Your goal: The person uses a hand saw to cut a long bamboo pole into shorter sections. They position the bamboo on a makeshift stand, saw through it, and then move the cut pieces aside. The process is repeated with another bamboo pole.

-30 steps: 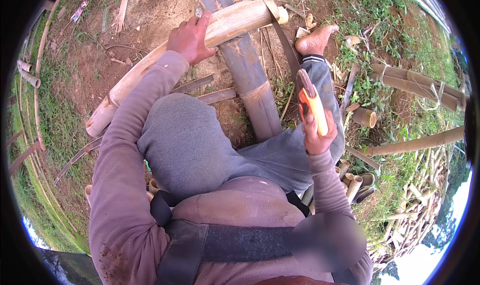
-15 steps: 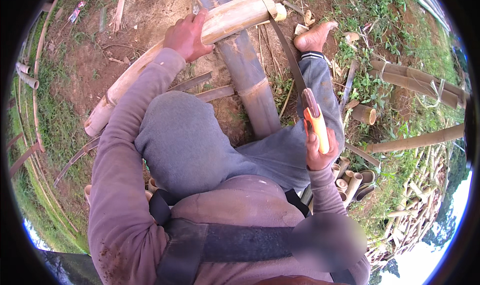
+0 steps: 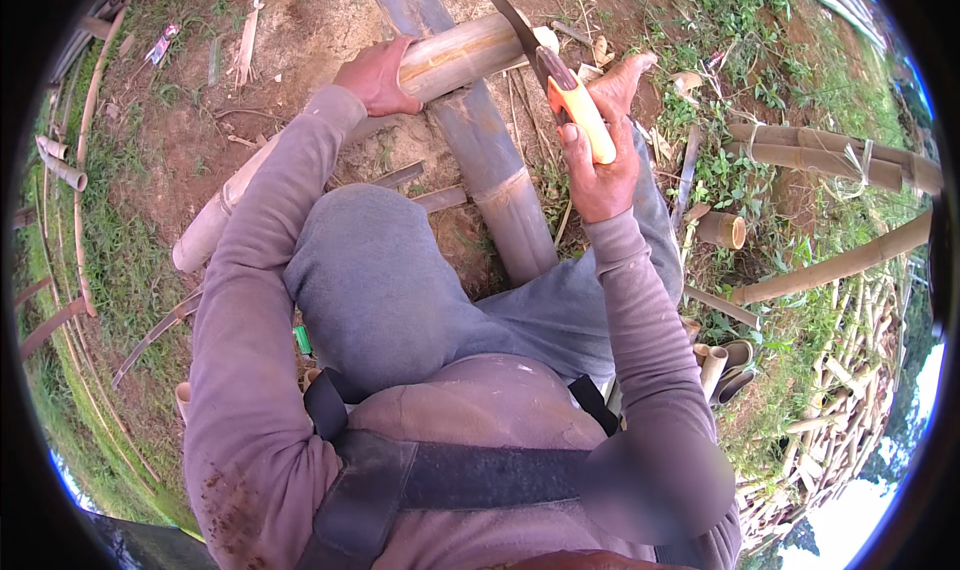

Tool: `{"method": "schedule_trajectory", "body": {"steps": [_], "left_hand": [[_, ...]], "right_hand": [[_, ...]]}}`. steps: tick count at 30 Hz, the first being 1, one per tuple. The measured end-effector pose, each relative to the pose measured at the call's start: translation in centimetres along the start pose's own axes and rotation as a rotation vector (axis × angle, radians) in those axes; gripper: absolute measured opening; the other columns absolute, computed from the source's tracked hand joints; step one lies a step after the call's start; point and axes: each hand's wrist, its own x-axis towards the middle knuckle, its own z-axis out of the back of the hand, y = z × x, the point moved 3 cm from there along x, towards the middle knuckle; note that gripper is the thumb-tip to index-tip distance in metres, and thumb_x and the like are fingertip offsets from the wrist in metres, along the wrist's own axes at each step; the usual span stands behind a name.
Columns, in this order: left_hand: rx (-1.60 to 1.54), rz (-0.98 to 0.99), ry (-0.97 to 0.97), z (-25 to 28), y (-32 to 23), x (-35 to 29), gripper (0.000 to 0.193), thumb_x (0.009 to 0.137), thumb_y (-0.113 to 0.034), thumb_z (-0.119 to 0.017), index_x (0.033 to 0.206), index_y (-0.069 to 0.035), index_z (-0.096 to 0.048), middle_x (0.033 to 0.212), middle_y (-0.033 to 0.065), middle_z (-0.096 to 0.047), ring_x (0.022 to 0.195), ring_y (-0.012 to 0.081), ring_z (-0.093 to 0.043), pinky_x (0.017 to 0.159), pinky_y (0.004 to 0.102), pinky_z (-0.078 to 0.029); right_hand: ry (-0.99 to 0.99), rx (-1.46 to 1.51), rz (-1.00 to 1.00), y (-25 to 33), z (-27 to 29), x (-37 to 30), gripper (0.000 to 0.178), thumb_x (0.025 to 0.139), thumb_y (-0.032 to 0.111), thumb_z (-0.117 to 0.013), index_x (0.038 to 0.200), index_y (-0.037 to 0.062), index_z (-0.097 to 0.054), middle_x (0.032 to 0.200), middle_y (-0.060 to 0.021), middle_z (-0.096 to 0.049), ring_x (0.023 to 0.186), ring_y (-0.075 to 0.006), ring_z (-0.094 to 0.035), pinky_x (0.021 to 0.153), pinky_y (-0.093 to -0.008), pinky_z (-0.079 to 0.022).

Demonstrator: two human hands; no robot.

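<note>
A thick, pale bamboo pole (image 3: pixel 465 55) lies aslant, resting across a darker, wide bamboo pole (image 3: pixel 500 180) on the ground. My left hand (image 3: pixel 380 78) is clasped over the pale pole from above, left of the crossing, thumb on the near side. In my right hand (image 3: pixel 603 175) is a handsaw (image 3: pixel 583 120), held by its orange and yellow handle. The dark saw blade (image 3: pixel 512 15) crosses the pole near its right end and runs out past the upper edge of the view. Whether the teeth are inside a cut cannot be made out.
My bare foot (image 3: pixel 625 80) is close beside the saw handle. Tied bamboo poles (image 3: pixel 825 155) and a cut bamboo stub (image 3: pixel 722 230) lie to the right. A heap of bamboo pieces (image 3: pixel 830 410) is at the lower right. Wood scraps lie on the soil.
My right hand has moved away from my body and leftward, carrying the saw forward across the pole. The pole's visible face looks different, as if rolled. My left hand stays on it.
</note>
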Motion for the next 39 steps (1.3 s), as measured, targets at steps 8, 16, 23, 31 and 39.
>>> {"method": "schedule_trajectory", "body": {"steps": [8, 16, 23, 31, 39], "left_hand": [[0.169, 0.134, -0.038, -0.5, -1.3, -1.4, 0.109, 0.076, -0.059, -0.088, 0.162, -0.013, -0.04, 0.137, 0.0192, -0.066, 0.124, 0.0379, -0.068, 0.106, 0.0487, -0.056], [0.17, 0.063, -0.122, -1.5, -1.5, -1.3, 0.102, 0.077, -0.061, -0.088, 0.157, -0.015, -0.045, 0.133, 0.018, -0.067, 0.118, 0.0373, -0.071, 0.1, 0.0494, -0.06], [0.135, 0.121, -0.052, -0.5, -2.4, -1.5, 0.103, 0.076, -0.052, -0.089, 0.16, -0.013, -0.044, 0.14, 0.0162, -0.066, 0.126, 0.0364, -0.068, 0.108, 0.0473, -0.055], [0.177, 0.096, -0.107, -1.4, -1.0, -1.5, 0.106, 0.076, -0.058, -0.09, 0.161, -0.014, -0.043, 0.135, 0.0179, -0.067, 0.123, 0.0375, -0.069, 0.104, 0.048, -0.058], [0.17, 0.113, -0.068, -0.8, -1.7, -1.2, 0.11, 0.077, -0.06, -0.088, 0.164, -0.014, -0.038, 0.136, 0.0187, -0.067, 0.124, 0.0376, -0.069, 0.106, 0.0479, -0.057]], "right_hand": [[0.091, -0.053, -0.134, 4.8, 4.5, -2.7, 0.043, 0.098, 0.014, -0.076, 0.136, -0.0039, -0.067, 0.132, -0.0205, -0.073, 0.12, -0.0307, -0.074, 0.103, -0.0395, -0.057], [0.07, 0.142, -0.294, 4.3, 7.5, -8.2, 0.047, 0.104, 0.019, -0.071, 0.14, -0.01, -0.061, 0.13, -0.0244, -0.073, 0.122, -0.0334, -0.072, 0.104, -0.0427, -0.057], [0.07, 0.05, -0.159, 1.0, 0.6, -0.6, 0.043, 0.1, 0.014, -0.074, 0.139, -0.0035, -0.066, 0.131, -0.0205, -0.074, 0.115, -0.0319, -0.075, 0.097, -0.0395, -0.059], [0.122, -0.063, -0.147, 3.1, 10.8, -13.0, 0.05, 0.101, 0.023, -0.07, 0.138, -0.0094, -0.064, 0.135, -0.0249, -0.071, 0.122, -0.0355, -0.074, 0.105, -0.0424, -0.058], [0.062, 0.054, -0.147, 0.4, -0.7, 0.6, 0.043, 0.096, 0.011, -0.078, 0.136, -0.0015, -0.068, 0.13, -0.0192, -0.075, 0.116, -0.0306, -0.076, 0.097, -0.0381, -0.059]]}}
